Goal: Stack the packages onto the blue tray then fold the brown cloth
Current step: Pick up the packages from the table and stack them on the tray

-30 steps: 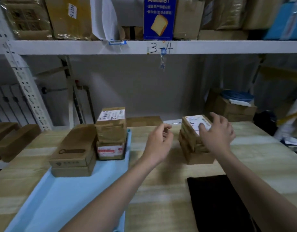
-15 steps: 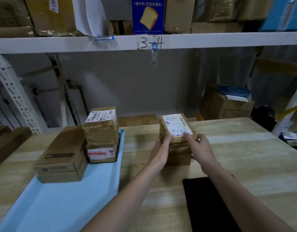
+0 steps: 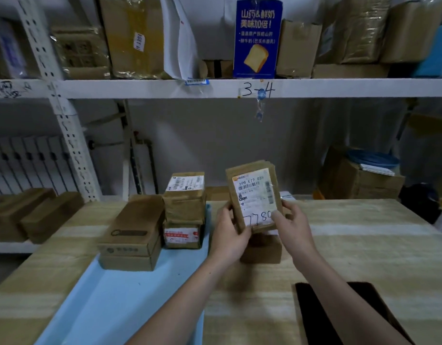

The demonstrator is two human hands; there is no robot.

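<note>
Both hands hold one labelled package (image 3: pixel 254 197) tilted up above the wooden table (image 3: pixel 364 235), its white shipping label facing the camera. The left hand (image 3: pixel 228 234) curls around the package's lower left edge, and the right hand (image 3: pixel 291 226) grips the lower right side with its thumb pressed on the label near the handwritten digits. Directly below the raised package another brown package (image 3: pixel 261 250) rests on the table, partly hidden by the hands. To the left lies the blue tray (image 3: pixel 110 302), which already carries two stacks at its far end: a wide flat box on top of another (image 3: pixel 132 235), and just beside it on the right a labelled package (image 3: pixel 185 195) sitting on a package with a red-printed label (image 3: pixel 182 235). The dark cloth (image 3: pixel 314 317) lies flat on the table at the near right, partly covered by the right forearm. More brown boxes sit on the shelf (image 3: pixel 215 88) above and on the low ledge (image 3: pixel 5 246) at far left.
</note>
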